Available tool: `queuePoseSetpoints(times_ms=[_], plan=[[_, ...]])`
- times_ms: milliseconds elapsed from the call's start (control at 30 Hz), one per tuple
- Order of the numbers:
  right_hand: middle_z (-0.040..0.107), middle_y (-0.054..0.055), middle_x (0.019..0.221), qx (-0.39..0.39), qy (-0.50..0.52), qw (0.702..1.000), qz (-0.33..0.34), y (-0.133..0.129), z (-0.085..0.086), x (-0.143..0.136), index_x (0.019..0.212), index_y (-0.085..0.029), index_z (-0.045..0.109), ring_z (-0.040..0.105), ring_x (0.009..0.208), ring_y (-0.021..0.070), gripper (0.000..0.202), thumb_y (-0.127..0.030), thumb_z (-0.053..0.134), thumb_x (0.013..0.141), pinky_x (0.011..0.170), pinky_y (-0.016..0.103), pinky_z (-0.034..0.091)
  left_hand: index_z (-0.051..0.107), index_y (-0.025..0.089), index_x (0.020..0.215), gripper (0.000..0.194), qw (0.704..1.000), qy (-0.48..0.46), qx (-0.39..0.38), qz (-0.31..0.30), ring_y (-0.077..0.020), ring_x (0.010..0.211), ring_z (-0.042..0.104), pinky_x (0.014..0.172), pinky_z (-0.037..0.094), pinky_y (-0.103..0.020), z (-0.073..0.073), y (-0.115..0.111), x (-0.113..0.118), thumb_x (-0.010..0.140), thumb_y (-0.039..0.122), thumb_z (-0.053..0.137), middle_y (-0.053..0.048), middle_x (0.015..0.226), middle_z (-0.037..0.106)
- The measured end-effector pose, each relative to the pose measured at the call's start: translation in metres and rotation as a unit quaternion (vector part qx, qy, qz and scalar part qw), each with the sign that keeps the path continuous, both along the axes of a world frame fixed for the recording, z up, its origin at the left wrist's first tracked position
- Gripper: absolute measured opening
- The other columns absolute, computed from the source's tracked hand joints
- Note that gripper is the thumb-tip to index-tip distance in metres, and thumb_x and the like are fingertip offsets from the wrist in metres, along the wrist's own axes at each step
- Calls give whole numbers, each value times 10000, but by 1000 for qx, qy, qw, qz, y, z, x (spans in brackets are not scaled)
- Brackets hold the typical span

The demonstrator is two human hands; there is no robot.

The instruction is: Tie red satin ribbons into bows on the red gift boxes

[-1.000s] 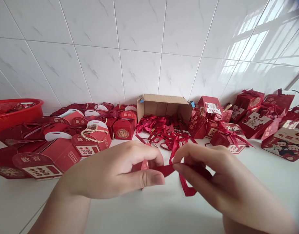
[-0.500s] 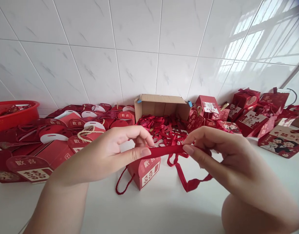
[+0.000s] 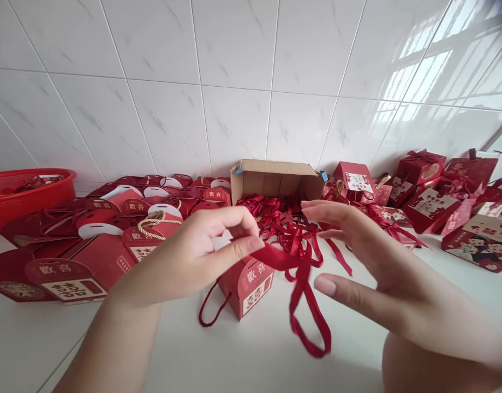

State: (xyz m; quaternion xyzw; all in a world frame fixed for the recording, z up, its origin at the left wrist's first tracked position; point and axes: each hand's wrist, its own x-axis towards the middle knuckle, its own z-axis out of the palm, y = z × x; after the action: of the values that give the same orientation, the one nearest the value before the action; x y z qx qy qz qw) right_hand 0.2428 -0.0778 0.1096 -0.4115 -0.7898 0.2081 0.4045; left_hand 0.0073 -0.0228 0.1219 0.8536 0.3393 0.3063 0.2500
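Between thumb and fingers, my left hand [image 3: 210, 251] pinches one end of a dark red ribbon [image 3: 310, 311]. The ribbon runs right from the pinch, then droops in a loop over the white table. My right hand [image 3: 365, 262] is open beside the ribbon, its thumb apart from the fingers and nothing held. Below and behind my left hand stands a small red gift box [image 3: 255, 284] with white and gold lettering and a red cord handle [image 3: 214, 314]. My left hand hides part of the box's top.
A cardboard box [image 3: 279, 166] lies against the tiled wall, with loose red ribbons [image 3: 271, 210] spilling out. Many red gift boxes [image 3: 87, 262] crowd the left, near a red plastic basket [image 3: 66, 185]. More decorated boxes [image 3: 480, 243] are piled at the right.
My right hand has let go of the ribbon and opened. The stretched ribbon has gone slack and hangs in a loop from my left hand. The view has shifted slightly left.
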Motion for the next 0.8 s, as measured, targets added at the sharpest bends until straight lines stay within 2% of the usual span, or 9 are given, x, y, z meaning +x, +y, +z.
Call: queuePoseSetpoints(times_ms=[100,200,300,400,500,567,633,700,800], plan=[[529,48,1266,-76,42,992,87,12,-6,-15,1280,-278,437,504,1178,197,449,-330,599,864,973,306,470,578,197,770,209,998,45,-24,-31,-93,615,545,573,421,-196,-6,-2,8,888,359,518,37,683,610],[641,27,1050,-178,39,969,165,24,-11,-24,1264,-272,448,608,978,167,430,-350,593,867,854,297,517,592,201,776,219,997,74,-11,-17,-99,609,544,566,401,-215,-11,-3,14,892,367,508,33,688,628],[672,-11,827,-231,-5,962,146,30,-11,-21,1264,-283,456,635,783,151,467,-372,625,837,714,275,524,607,209,780,207,996,90,10,-4,-100,610,541,564,386,-220,-11,-2,14,890,357,511,36,691,627],[674,4,803,-211,-54,969,117,38,-7,-9,1136,-248,587,636,759,159,354,-399,630,819,697,269,512,600,210,767,192,994,110,7,-14,-92,605,532,565,380,-208,-6,-1,6,883,343,524,47,671,609],[685,38,894,-164,-72,983,30,61,-10,9,1004,-210,665,640,827,176,298,-441,564,845,719,267,504,588,202,736,169,981,159,-46,-101,-78,617,536,566,385,-186,1,-2,-5,881,272,535,50,701,621],[693,39,926,-142,-78,981,-109,88,-21,22,952,-208,686,638,848,170,274,-421,548,851,724,247,493,594,193,732,142,961,196,-72,-179,-82,653,549,605,404,-181,4,-4,-11,866,225,560,39,718,631],[699,35,937,-149,-143,938,-279,117,-39,36,909,-221,704,638,851,165,212,-364,566,836,724,233,475,599,184,734,117,942,227,-75,-236,-92,684,555,647,417,-183,5,-5,-13,848,207,591,25,708,626],[702,96,853,-177,-174,911,-329,145,-63,45,808,-167,720,643,787,217,199,-344,635,776,675,279,464,598,176,727,112,928,254,-72,-261,-98,689,552,647,417,-183,5,-7,-12,836,199,608,17,691,614],[685,113,718,-211,-193,896,-340,174,-101,49,670,-141,699,642,703,237,305,-441,678,716,610,285,451,594,178,726,100,925,277,-70,-252,-97,689,549,636,408,-177,4,-7,-9,823,178,619,20,697,612]])
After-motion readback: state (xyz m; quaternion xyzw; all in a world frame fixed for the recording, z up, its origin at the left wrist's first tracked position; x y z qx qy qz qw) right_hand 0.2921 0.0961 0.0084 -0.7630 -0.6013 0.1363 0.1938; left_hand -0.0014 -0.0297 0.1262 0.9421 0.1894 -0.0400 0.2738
